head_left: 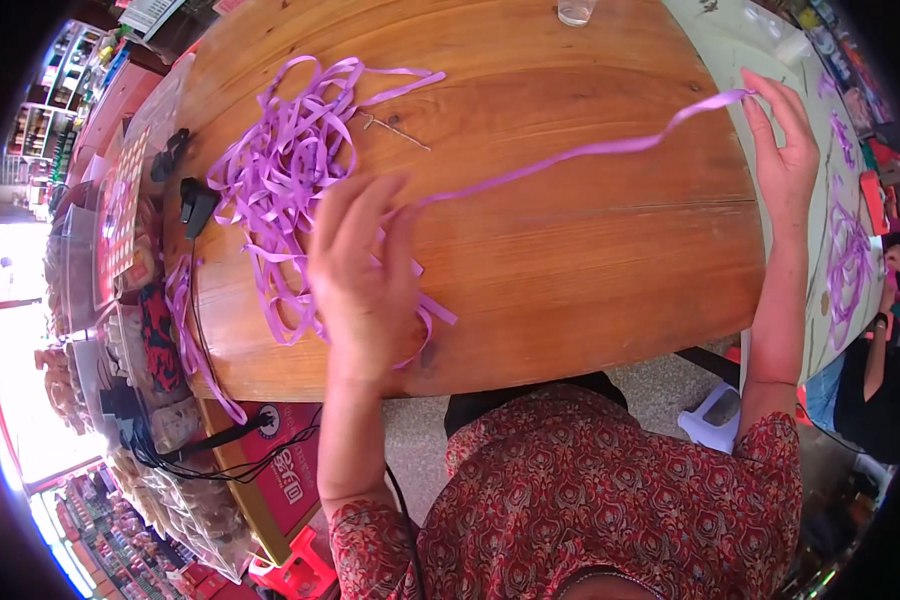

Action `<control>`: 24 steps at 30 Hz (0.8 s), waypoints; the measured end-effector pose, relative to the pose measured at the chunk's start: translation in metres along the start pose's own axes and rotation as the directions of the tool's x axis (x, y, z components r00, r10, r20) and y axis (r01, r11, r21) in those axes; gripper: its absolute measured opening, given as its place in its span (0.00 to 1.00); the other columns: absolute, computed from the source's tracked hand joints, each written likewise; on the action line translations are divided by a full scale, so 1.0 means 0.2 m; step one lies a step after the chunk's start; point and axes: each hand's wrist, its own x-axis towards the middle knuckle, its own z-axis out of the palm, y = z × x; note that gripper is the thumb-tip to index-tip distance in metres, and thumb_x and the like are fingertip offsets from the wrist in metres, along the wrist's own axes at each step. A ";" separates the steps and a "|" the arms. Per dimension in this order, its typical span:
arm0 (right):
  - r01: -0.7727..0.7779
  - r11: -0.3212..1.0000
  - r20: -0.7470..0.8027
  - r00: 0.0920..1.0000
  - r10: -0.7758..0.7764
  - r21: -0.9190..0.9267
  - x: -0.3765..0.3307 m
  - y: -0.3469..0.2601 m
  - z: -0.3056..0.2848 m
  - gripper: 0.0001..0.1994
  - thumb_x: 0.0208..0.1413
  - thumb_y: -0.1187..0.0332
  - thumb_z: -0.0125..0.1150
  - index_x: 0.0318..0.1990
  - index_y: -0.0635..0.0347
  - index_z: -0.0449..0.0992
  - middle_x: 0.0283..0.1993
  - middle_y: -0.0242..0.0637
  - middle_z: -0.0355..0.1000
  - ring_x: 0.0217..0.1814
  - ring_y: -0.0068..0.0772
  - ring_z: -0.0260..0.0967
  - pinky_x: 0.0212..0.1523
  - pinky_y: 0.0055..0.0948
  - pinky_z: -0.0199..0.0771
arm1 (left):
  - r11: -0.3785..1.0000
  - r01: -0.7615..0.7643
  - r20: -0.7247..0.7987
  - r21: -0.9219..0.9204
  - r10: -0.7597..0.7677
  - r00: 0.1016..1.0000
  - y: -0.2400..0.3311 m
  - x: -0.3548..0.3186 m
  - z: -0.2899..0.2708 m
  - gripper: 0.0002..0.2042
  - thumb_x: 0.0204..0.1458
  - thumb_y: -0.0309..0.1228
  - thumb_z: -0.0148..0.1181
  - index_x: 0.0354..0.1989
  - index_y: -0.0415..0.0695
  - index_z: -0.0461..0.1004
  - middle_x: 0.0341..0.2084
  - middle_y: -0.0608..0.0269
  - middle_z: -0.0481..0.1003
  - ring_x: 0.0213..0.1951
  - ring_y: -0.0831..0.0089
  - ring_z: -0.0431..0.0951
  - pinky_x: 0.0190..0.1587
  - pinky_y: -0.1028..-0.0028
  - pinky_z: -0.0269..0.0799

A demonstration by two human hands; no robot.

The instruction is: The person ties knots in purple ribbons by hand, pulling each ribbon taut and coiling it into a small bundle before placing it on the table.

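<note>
Between the two bare hands, a narrow purple fabric ribbon [590,150] spans the varnished brown wooden table [570,270]. The right hand [785,145] pinches one end of the span between thumb and fingertips, above the table's right edge. The left hand [355,265] is at the other end of the span with its fingers bent. Motion blur obscures the fingertips; whether they grip the ribbon cannot be told.

Beneath the left hand, and extending beyond it to the left, lies a loose, tangled heap of purple ribbon [280,150]. Beyond the left-hand fingers, near the heap, lies a thin beige string [400,131]. Left of the heap, a black plastic device [198,205] with a thin cable rests near the table edge. Past the right hand, a pale marble-patterned table [720,40] carries a second purple tangle [848,260].

Printed matter is located mainly to the left of the left hand. Below and left of that hand, a red cardboard box [290,468] bears large white lettering, turned sideways, and a round emblem. Farther left, a pale sheet [125,210] shows rows of round dots. Beyond it, shelves [45,130] hold packaged goods; their labels are too small to read.
</note>
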 end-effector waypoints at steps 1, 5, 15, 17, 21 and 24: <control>0.033 0.989 -0.053 0.998 -0.041 -0.144 0.01 -0.01 0.01 0.11 0.56 0.77 0.54 0.46 0.64 0.75 0.45 0.35 0.71 0.49 0.28 0.67 0.51 0.22 0.64 | 1.000 0.002 -0.008 0.015 -0.002 1.000 -0.07 -0.03 -0.06 0.11 0.44 0.17 0.60 0.39 0.36 0.75 0.35 0.53 0.71 0.37 0.58 0.73 0.38 0.67 0.71; 0.138 0.988 -0.007 0.990 -0.139 -0.070 0.00 -0.15 0.04 0.12 0.54 0.77 0.56 0.47 0.63 0.75 0.48 0.37 0.71 0.52 0.32 0.67 0.53 0.26 0.64 | 0.916 -0.094 0.088 0.390 0.065 0.994 -0.30 -0.11 -0.23 0.10 0.43 0.20 0.61 0.37 0.37 0.76 0.34 0.55 0.71 0.38 0.58 0.71 0.41 0.65 0.68; 0.368 0.837 0.363 0.776 -0.517 0.406 -0.09 -0.49 0.25 0.14 0.43 0.76 0.64 0.41 0.63 0.76 0.41 0.36 0.70 0.45 0.37 0.67 0.44 0.33 0.68 | 0.888 -0.221 0.072 0.404 0.210 0.975 -0.24 -0.10 -0.28 0.07 0.43 0.20 0.59 0.33 0.39 0.75 0.32 0.58 0.72 0.38 0.61 0.71 0.40 0.65 0.67; 0.425 0.809 0.318 0.764 -0.561 0.406 -0.09 -0.58 0.24 0.15 0.43 0.75 0.65 0.42 0.62 0.76 0.41 0.35 0.70 0.45 0.37 0.67 0.44 0.35 0.67 | 0.901 -0.240 0.040 0.362 0.242 0.969 -0.10 -0.09 -0.28 0.08 0.45 0.19 0.58 0.35 0.39 0.74 0.33 0.58 0.72 0.37 0.62 0.71 0.38 0.67 0.67; 0.586 0.719 0.124 0.736 -0.665 0.374 -0.06 -0.75 0.23 0.19 0.41 0.70 0.66 0.45 0.59 0.76 0.41 0.34 0.70 0.43 0.35 0.67 0.41 0.34 0.65 | 0.911 0.117 0.245 -0.396 -0.017 0.969 0.13 -0.14 -0.19 0.08 0.54 0.18 0.50 0.41 0.39 0.71 0.32 0.61 0.74 0.36 0.75 0.74 0.35 0.77 0.69; 0.638 0.679 0.088 0.702 -0.707 0.362 -0.07 -0.75 0.22 0.18 0.42 0.68 0.64 0.44 0.58 0.77 0.39 0.32 0.70 0.42 0.32 0.68 0.40 0.32 0.64 | 0.749 0.393 0.493 -0.533 -0.103 0.864 0.23 -0.14 -0.14 0.07 0.57 0.21 0.50 0.42 0.39 0.71 0.32 0.67 0.73 0.37 0.81 0.72 0.38 0.78 0.69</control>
